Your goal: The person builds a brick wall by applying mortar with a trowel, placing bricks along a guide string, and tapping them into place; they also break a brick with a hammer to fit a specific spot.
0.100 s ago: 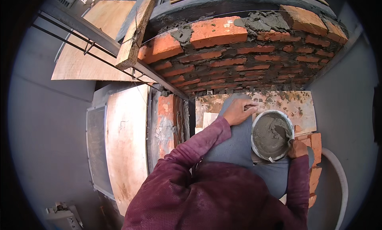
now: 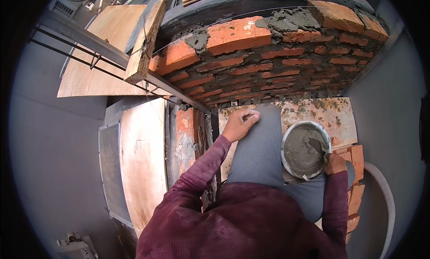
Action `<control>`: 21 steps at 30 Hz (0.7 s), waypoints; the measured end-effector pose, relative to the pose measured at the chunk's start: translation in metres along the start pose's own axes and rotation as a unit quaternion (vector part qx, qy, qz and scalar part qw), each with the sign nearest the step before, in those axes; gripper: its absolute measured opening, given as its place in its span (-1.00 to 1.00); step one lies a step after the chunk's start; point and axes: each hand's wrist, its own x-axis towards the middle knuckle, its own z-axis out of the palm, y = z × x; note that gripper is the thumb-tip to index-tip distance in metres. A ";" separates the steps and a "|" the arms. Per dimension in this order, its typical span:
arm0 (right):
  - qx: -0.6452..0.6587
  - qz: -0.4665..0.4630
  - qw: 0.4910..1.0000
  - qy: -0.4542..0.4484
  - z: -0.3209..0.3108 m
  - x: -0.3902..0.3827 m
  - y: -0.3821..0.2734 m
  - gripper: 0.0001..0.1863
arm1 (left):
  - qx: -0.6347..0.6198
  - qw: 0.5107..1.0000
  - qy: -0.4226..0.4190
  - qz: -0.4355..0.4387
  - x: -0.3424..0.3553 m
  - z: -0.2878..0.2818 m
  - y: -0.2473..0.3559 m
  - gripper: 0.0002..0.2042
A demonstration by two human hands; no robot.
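Observation:
My left hand (image 2: 241, 124) is above my left knee, its fingers curled in toward the thumb, and I see nothing in it. A round, pale-rimmed bucket (image 2: 284, 157) of wet grey mortar (image 2: 301, 150) is at my right leg. Closed at the bucket's right rim is my right hand (image 2: 335, 164); what its fingers grip is hidden. A darker, flat patch shows in the mortar beside that hand, too unclear to name. In front of me rises a brick wall (image 2: 273, 73), with a lump of mortar (image 2: 293, 20) on its top course between bricks.
A taut string (image 2: 233, 18) runs along the wall top. A rough wooden board (image 2: 145, 44) and a metal post (image 2: 85, 37) stand at the left. Loose bricks (image 2: 356, 162) are stacked right of the bucket, near a pale hose (image 2: 386, 196). Mortar-spattered plywood (image 2: 338, 113) lies below the wall.
My left hand has moved left and slightly down, away from the bucket. My right hand stays at the bucket's rim. The whole view has shifted slightly.

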 end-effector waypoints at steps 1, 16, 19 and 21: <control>0.019 -0.004 1.000 0.012 -0.004 -0.003 -0.005 -0.75 | -0.011 0.999 0.018 -0.041 -0.004 -0.018 -0.008 -0.75; 0.063 -0.012 0.996 -0.057 -0.022 0.008 0.028 -0.70 | 0.546 0.495 0.559 0.380 -0.031 -0.167 0.155 -0.59; 0.055 -0.021 0.995 -0.081 -0.025 0.013 0.027 -0.71 | 0.562 0.562 0.517 0.319 -0.025 -0.202 0.154 -0.44; 0.067 -0.028 0.995 -0.067 -0.020 0.011 0.023 -0.71 | 0.592 0.561 0.526 0.243 -0.022 -0.231 0.130 -0.44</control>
